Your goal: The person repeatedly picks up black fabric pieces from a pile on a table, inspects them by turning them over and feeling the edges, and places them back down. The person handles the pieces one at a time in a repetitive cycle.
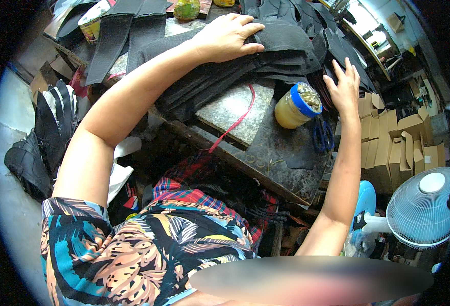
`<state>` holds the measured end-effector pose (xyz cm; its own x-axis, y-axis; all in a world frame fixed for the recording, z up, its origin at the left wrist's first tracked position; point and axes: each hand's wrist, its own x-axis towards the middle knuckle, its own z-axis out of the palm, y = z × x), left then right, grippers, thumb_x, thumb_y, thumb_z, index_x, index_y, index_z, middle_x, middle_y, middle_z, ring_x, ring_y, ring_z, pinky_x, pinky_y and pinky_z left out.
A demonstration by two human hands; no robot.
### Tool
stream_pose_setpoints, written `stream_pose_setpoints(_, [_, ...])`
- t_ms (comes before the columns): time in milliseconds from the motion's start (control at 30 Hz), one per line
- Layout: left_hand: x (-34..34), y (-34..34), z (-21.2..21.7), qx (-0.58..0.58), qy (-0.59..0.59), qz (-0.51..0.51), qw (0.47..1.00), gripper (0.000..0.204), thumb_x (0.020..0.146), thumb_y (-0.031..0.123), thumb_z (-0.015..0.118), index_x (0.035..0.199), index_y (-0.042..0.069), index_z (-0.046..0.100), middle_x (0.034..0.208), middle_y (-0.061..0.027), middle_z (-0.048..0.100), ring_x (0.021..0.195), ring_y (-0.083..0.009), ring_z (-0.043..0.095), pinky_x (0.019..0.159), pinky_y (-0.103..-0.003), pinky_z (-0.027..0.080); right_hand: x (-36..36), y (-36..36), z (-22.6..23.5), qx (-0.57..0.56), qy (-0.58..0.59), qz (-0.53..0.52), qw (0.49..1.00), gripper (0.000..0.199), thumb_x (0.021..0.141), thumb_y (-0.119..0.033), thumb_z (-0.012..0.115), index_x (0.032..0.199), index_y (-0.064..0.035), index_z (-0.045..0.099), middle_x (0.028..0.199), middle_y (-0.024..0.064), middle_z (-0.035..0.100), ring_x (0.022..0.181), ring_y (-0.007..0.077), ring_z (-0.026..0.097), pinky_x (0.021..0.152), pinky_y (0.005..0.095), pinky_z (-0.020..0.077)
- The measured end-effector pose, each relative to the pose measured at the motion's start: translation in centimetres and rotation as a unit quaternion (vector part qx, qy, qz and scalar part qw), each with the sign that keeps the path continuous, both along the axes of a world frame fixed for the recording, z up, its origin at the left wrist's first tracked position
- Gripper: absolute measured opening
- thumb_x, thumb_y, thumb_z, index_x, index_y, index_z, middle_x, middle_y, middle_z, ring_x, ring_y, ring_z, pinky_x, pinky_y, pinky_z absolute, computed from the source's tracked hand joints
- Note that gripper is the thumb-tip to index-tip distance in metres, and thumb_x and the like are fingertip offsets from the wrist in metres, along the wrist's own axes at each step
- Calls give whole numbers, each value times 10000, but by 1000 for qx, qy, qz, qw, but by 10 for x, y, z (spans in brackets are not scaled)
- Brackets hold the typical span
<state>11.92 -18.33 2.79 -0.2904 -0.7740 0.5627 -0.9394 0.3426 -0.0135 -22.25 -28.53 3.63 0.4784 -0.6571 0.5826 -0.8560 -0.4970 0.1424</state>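
Observation:
My left hand lies flat with fingers apart on a fanned stack of black cut fabric-like pieces across the worktable. Farther right, my right hand is open, its fingers stretched toward another pile of black pieces; whether the fingertips touch it, I cannot tell. Between my arms stands a jar of yellowish paste with a blue rim. Beside it, close to my right forearm, are dark blue scissor handles. A thin red strip crosses a pale stone-like slab in front of the stack.
The worn table edge runs in front of my body. More black strips and a tin are at the far left. Black pieces are bundled at left. Cardboard boxes and a fan stand at right.

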Motion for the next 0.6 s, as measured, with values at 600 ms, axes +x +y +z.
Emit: stream_pose_setpoints(600, [4,-13,-14,-65,-19,-2,998,641,971,584,478,1410,118,509,1411,-191,508,1299,-370,489,1103,-439,383,-14,47,62,-227,-161,112,954,364,955,-168,615,1249,46,632,1334,166,605,1217,339,573,1046,419,440])
